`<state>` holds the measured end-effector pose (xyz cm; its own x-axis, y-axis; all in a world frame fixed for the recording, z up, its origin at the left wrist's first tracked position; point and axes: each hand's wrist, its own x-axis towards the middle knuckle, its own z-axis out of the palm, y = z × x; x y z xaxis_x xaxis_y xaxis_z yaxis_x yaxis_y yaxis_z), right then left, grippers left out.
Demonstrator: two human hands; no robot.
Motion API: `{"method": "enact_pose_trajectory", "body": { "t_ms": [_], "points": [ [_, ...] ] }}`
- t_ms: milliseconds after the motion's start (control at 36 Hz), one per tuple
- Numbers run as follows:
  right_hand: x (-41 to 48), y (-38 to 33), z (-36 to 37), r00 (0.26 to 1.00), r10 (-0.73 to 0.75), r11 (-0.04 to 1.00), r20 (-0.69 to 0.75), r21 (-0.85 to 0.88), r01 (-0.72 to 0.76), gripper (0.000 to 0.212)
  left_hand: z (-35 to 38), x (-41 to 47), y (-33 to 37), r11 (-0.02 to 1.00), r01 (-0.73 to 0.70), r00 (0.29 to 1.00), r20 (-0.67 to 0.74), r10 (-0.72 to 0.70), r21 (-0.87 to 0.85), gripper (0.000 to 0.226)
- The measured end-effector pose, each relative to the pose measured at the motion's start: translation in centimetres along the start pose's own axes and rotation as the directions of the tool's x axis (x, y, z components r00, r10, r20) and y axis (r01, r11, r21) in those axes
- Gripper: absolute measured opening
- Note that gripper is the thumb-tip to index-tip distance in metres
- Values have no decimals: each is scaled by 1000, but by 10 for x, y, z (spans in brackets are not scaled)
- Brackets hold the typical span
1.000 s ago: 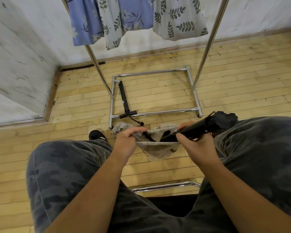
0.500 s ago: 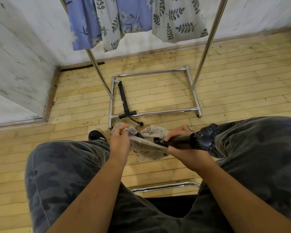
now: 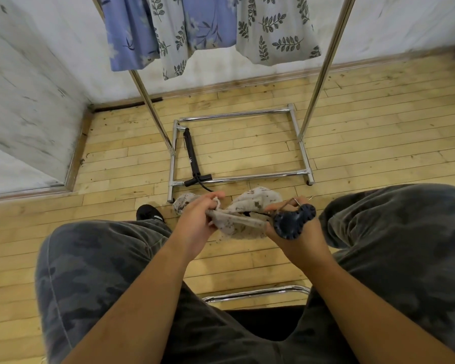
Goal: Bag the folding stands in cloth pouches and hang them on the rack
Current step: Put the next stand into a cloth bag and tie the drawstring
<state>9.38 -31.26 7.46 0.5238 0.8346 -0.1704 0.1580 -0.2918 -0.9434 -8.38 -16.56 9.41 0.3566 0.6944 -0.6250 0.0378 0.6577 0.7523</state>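
Between my knees I hold a beige printed cloth pouch (image 3: 258, 203). My left hand (image 3: 197, 219) grips its left rim and drawstring. My right hand (image 3: 294, 232) grips a black folding stand (image 3: 293, 222); only its round knobbed end shows, the rest lies inside the pouch. A second black folding stand (image 3: 192, 156) lies on the floor across the front-left corner of the chrome rack's base (image 3: 237, 114). Several floral pouches (image 3: 273, 30) hang from the rack at the top of the view.
The rack's two slanted chrome uprights (image 3: 323, 67) rise on either side of its base. White walls meet in a corner at the left. A chrome chair rail (image 3: 255, 294) sits below my hands. My black shoe (image 3: 149, 214) rests on the wooden floor.
My right hand has pushed the stand leftward deeper into the pouch; earlier much of its shaft stuck out to the right, now only the knobbed end shows. My left hand has kept hold of the rim.
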Motion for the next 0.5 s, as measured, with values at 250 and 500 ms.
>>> {"method": "enact_pose_trajectory", "body": {
  "t_ms": [250, 500],
  "points": [
    [2, -13, -3, 995, -76, 966, -60, -253, 58, 36, 22, -25, 14, 906, -253, 967, 59, 248, 340, 34],
    [-6, -27, 2, 997, -47, 987, -64, -157, 36, 36, 2, -15, -11, 899, -47, 970, -196, 145, 436, 20]
  ]
}}
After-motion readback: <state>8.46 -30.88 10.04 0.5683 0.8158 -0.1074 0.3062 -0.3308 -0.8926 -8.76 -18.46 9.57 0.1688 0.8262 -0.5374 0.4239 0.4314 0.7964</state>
